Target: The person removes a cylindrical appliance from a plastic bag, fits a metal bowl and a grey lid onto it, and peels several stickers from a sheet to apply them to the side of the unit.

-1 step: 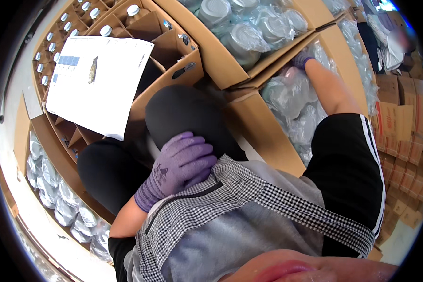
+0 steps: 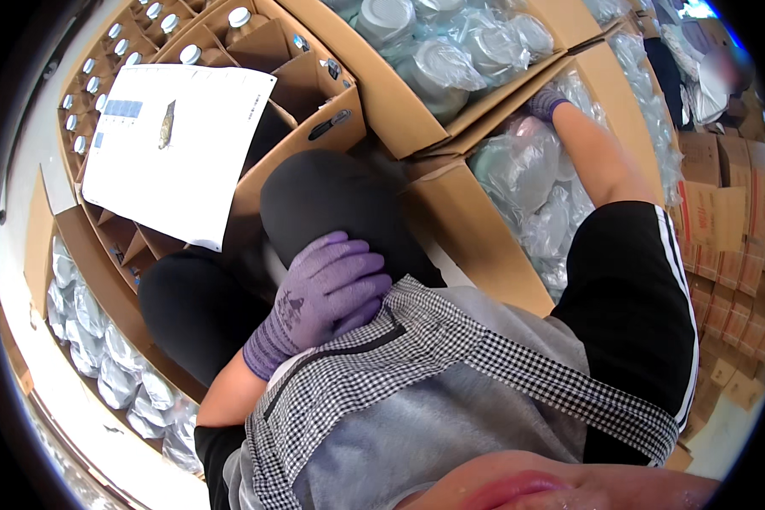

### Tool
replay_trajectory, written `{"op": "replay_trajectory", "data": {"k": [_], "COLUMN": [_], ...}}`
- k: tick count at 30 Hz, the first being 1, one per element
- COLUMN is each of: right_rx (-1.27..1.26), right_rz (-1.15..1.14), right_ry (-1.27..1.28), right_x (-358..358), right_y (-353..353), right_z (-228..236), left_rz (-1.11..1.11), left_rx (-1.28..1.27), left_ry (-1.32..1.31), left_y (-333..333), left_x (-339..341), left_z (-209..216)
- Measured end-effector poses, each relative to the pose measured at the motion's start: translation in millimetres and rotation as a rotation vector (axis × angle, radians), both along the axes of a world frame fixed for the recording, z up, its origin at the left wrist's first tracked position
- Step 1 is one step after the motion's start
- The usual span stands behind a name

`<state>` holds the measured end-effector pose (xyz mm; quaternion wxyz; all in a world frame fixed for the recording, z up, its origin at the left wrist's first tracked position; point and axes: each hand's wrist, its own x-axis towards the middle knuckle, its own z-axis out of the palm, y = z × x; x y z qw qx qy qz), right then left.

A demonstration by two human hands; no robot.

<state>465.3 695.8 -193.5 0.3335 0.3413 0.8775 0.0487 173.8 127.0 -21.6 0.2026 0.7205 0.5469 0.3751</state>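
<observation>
Bundles in clear plastic (image 2: 518, 170) fill an open carton (image 2: 476, 242) at the person's right side, and the right hand (image 2: 546, 102), in a purple glove, reaches into the far end of this carton. The nearest bundle lies just beside this hand, toward the lower left in the view; more bundles lie lower, closer to the person. The fingers of the right hand are mostly hidden, so I cannot tell if they are wide, narrow or holding something.

The left hand (image 2: 336, 289), with the same kind of glove, is well apart from the bundles. It lies between the dark right knee (image 2: 327, 200) and the checked apron (image 2: 348, 370), with fingers slightly bent; its palm is hidden, so I cannot tell its grip.

Ahead on the left, 1 white sheet (image 2: 200, 170) lies over a divided box (image 2: 302, 140), where bottles with white caps (image 2: 239, 17) stand in the cells. Next to this box, 1 more carton (image 2: 399, 119) also contains plastic-wrapped goods (image 2: 446, 64).
</observation>
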Motion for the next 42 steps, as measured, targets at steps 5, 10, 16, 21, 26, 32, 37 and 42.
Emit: {"op": "replay_trajectory", "data": {"k": [5,10,16,21,26,32,37,42], "right_rx": [0.108,0.194,-1.035,-0.729,-0.028,0.302,0.285,0.007], "right_rz": [-0.25,-0.133,-0.269,-0.153,0.131,0.449,0.128,-0.159], "right_ry": [0.161,0.162,0.798,0.761,0.458,0.415,0.74,1.258], "right_x": [-8,-19,-11,6,13,20,83,107], "right_y": [-69,-88,-112,-125,-108,-129,-165,-182], "right_z": [50,64,39,37,81,232,399,449], "left_rz": [0.02,0.034,0.014,0.018,0.012,0.015,0.116,0.208], "left_rx": [0.021,0.023,0.029,0.009,-0.02,-0.02,-0.066,0.073], "left_ry": [-0.01,-0.016,-0.013,0.0,0.007,0.003,-0.219,-0.404], "left_y": [0,-4,-12,-12,-11,-16,-24,-3], "left_x": [6,6,5,2,2,8,14,16], "left_z": [5,8,1,1,5,14,29,27]}}
